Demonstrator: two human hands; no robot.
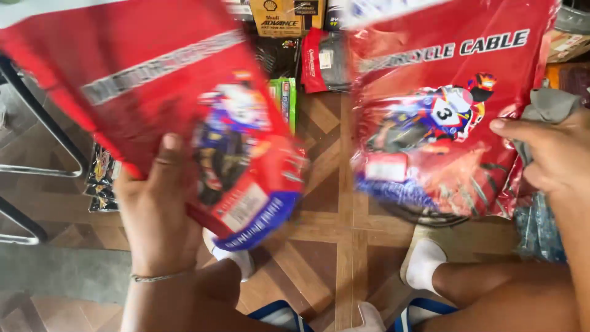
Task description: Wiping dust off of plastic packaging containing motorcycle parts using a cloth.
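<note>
Your left hand [153, 209] sits nearest, thumb up the front and fingers clamped on a blurred red packet [153, 92] tilted across the left. Your right hand [547, 154] grips the right edge of a second red packet [442, 110] with a motorcycle picture, a grey cloth [550, 104] tucked beneath the fingers. Both packets hang above the patterned tile floor [335, 203], with boxed goods [286, 15] lying far beyond

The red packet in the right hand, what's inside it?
Through the clear lower part of the right red packet, dark coiled cable shows. The printed front hides the rest. The right hand pinches its edge.
</note>
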